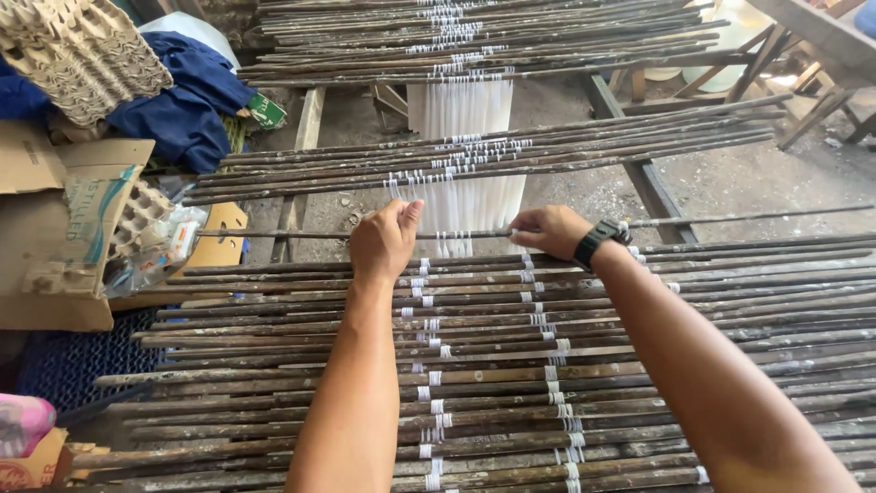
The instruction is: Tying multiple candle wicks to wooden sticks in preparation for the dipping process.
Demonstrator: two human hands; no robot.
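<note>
Both forearms reach forward over a bed of dark wooden rods (511,383) that lie side by side beneath and around the arms, each wound at its middle with white string. Beyond their far edge, the left hand (383,242) and the right hand (550,229) are each closed around 1 thin rod (301,235), held level in the gap ahead of the bed; the left thumb points up beside the curled fingers, and the right wrist wears a black watch (598,239). Between the 2 hands, white candles (453,215) hang down from that rod and from the rods just beyond it. Farther ahead of the hands lies a second group of rods (511,155), also tied with white string, and past that a third group (474,41) with more white candles hanging below it (461,108). Left of the left hand sits a flattened brown cardboard box (68,237) with a pale label bearing teal print, and grey egg trays (141,215) are tucked against it. Farther off to the left, more egg trays (82,50) are stacked on a crumpled blue cloth (187,105), with a small green and white package (266,110) at the cloth's edge. Near the left elbow, a dark blue crate (73,365) stands, and a pink object (23,422) shows at the frame's lower left corner.
</note>
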